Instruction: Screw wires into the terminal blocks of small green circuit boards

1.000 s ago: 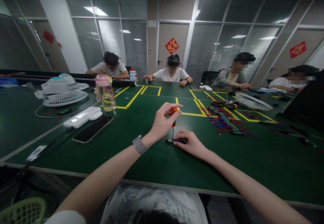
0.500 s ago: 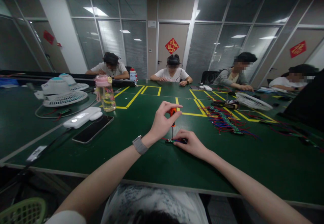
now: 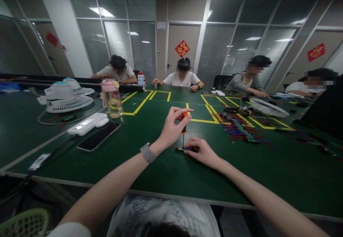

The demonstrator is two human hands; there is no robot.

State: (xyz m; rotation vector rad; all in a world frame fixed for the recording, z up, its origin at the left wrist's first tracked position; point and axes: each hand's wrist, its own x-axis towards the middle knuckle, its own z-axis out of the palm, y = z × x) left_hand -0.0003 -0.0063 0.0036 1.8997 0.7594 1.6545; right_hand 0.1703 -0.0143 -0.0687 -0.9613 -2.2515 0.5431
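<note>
My left hand (image 3: 175, 124) is closed around the handle of an orange and black screwdriver (image 3: 184, 128), which stands nearly upright. Its thin shaft points down to a small green circuit board (image 3: 179, 149) on the table, though I cannot make out exactly what the tip touches. Low on the table, my right hand (image 3: 199, 150) pinches the right end of that board, where dark wires and a black part show by the fingers. A red wire sticks out on the board's left side.
On the green table (image 3: 150, 179), a row of wired circuit boards (image 3: 238, 126) lies to the right. Leftward are a phone (image 3: 99, 137), a white power strip (image 3: 87, 123), a pink-lidded bottle (image 3: 112, 99) and white fans (image 3: 65, 97). Several people sit across the table.
My left fingers have shifted slightly on the screwdriver, whose handle leans a little more to the right. My right hand and the board stay put. Across the table, a person's hand has moved outward.
</note>
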